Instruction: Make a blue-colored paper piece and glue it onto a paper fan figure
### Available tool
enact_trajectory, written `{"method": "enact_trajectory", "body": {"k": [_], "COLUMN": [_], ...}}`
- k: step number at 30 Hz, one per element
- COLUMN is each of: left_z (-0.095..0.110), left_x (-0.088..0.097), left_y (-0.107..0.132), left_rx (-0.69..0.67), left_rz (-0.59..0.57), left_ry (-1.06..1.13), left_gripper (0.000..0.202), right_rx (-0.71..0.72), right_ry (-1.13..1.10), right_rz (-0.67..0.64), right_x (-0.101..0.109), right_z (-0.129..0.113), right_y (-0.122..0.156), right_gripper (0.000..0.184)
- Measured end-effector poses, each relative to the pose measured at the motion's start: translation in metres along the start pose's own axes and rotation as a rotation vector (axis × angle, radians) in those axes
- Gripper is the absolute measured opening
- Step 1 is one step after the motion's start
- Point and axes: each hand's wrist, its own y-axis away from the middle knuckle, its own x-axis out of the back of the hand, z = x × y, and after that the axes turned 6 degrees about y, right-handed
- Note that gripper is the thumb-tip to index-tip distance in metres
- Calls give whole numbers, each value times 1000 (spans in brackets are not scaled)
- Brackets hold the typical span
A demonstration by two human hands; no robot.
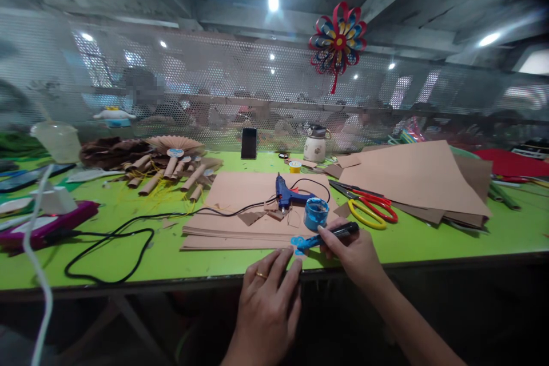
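My right hand [354,251] is closed around a black marker [343,231], whose lower end is coated in blue paint. That end touches a small blue-painted piece [297,242] by the table's front edge. My left hand [270,291], with a ring on one finger, lies with fingers stretched out, fingertips at the near side of the painted piece. Whether they press on it I cannot tell. Just beyond the marker stands an uncovered jar of blue paint [316,214], its wall smeared. Behind the jar a blue hot glue gun [289,194] rests on stacked brown paper [231,183].
Red- and yellow-handled scissors [371,209] lie right of the jar, beside large brown sheets [412,177]. Rolled paper tubes [152,183] are piled left. A black cord [128,220] runs to a purple power strip [51,229]. A phone [249,143] stands at the back.
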Motion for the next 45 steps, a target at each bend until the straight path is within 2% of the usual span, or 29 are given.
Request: {"method": "enact_trajectory", "body": {"k": [9,18,27,35,41,45], "left_z": [-1,-2,-2,-1,0,1], "left_x": [0,-2,-2,-3,-1,-2], "left_y": [0,2,2,1,2,1], "left_rx": [-3,10,11,15,16,23], "left_rz": [-2,5,-1,3,6,0], "left_ry": [21,33,27,43,37,20], "left_gripper": [36,36,37,37,38,37], "right_rx": [8,15,-10,-12,-4,-6], "right_ry": [-15,19,5,-9,-12,-13], "right_rz": [43,-19,-15,8,89,79], "right_x": [0,1,0,0,2,3], "right_z": [4,3,3,2,5,6], "right_y": [-1,-1,-2,-1,-2,-3], "right_gripper": [28,28,28,29,31,32]}}
